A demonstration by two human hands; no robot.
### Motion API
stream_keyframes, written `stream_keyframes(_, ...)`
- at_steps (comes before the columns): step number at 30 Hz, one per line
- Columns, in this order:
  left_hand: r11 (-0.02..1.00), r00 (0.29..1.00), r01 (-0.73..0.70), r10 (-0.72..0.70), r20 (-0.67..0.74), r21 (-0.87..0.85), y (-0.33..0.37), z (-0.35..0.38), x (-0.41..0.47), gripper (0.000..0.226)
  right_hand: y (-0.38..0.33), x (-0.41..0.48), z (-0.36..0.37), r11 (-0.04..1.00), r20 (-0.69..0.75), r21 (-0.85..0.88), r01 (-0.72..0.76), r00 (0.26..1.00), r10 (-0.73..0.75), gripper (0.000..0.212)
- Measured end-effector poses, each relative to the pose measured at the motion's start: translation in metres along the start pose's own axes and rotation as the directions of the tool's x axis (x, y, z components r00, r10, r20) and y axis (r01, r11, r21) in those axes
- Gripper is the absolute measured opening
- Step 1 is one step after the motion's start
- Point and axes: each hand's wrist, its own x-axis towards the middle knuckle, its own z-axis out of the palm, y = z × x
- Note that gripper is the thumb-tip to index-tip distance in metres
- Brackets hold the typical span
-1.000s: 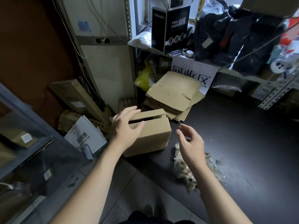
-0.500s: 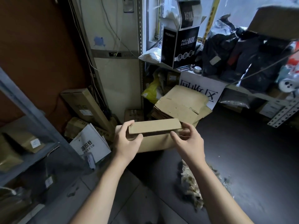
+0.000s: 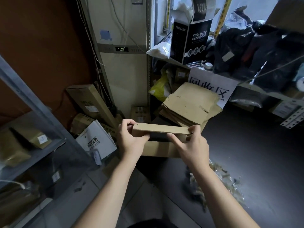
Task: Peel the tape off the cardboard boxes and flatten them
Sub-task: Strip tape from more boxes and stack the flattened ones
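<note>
Holding a small cardboard box at the near-left corner of the dark bench, both hands on its raised top flap. Whether the box base rests on the bench or is lifted clear of it: cannot tell.

Left hand: grip closed on the flap's left end, fingers curled over the upper edge, thumb underneath pointing toward the opening.

Right hand: grip closed on the flap's right end, fingers wrapped over the far corner, thumb lying along the underside.

Flap seen almost edge-on, roughly level, with a dark gap below it where the box stands open. Front wall plain brown, facing the camera. Tape on the box: too dim to make out.

Stack of flattened cardboard lies just behind the box, sheets fanned unevenly, far edge under a white sign with large dark characters.

Heap of crumpled tape strips on the bench just right of the right forearm.

Left of the box, off the bench and lower: white paper bag with printed characters, and a long cardboard carton leaning beside a tall pale appliance with a lit green display.

Shelf above the sign carries a black mask box and dark bags.
</note>
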Motion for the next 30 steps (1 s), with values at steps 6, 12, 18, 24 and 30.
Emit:
stream_keyframes(6,0.99,0.99,-0.139,0.138,0.041,0.028,0.003,-0.001,-0.004,0.065,-0.002,-0.002,-0.002,0.995,-0.065,-0.05,-0.083,0.995,0.079,0.056)
stream_keyframes(12,0.961,0.961,-0.264,0.254,0.108,0.086,0.007,-0.008,0.005,0.056,-0.003,-0.001,-0.003,0.988,-0.054,0.132,-0.084,0.994,0.091,0.054)
stream_keyframes(18,0.948,0.922,-0.302,0.263,0.284,0.102,-0.003,-0.025,0.023,0.039,0.005,-0.002,0.004,0.976,0.056,0.21,-0.061,0.997,0.05,0.047)
stream_keyframes(24,0.983,0.939,-0.134,0.085,0.333,0.128,-0.029,-0.031,0.021,0.044,0.014,-0.015,0.029,0.981,0.144,0.191,-0.026,0.99,-0.002,0.052)
stream_keyframes(30,0.998,0.974,-0.055,0.049,0.22,0.021,-0.048,-0.039,0.019,0.039,0.019,-0.022,0.036,0.972,0.192,0.233,0.025,0.979,-0.071,0.058)
